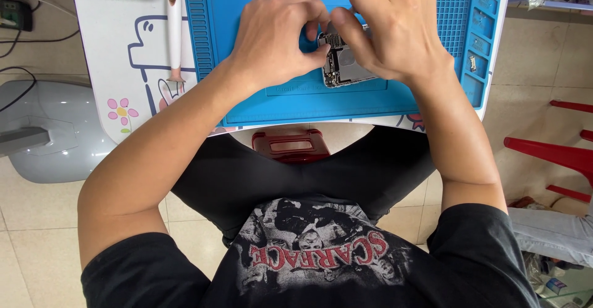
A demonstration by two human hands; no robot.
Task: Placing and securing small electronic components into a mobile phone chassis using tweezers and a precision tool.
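Note:
An opened phone body [343, 66], grey metal with its inner parts showing, lies on a blue ribbed work mat [290, 101]. My left hand [272, 39] rests on the mat with its fingertips pinched at the phone's upper left corner. From the right, my right hand [386, 27] covers the top of the phone, thumb and fingers pressed on its upper edge. Both hands meet over the same corner, and whatever small part sits between the fingertips is hidden.
The mat lies on a small white table [117, 49] printed with a cartoon figure and a flower. A white pen-shaped tool [175, 24] lies left of the mat. Small parts [472, 63] sit in the mat's right-hand pockets. A red stool [290, 144] stands under me, red chair legs [550, 154] at right.

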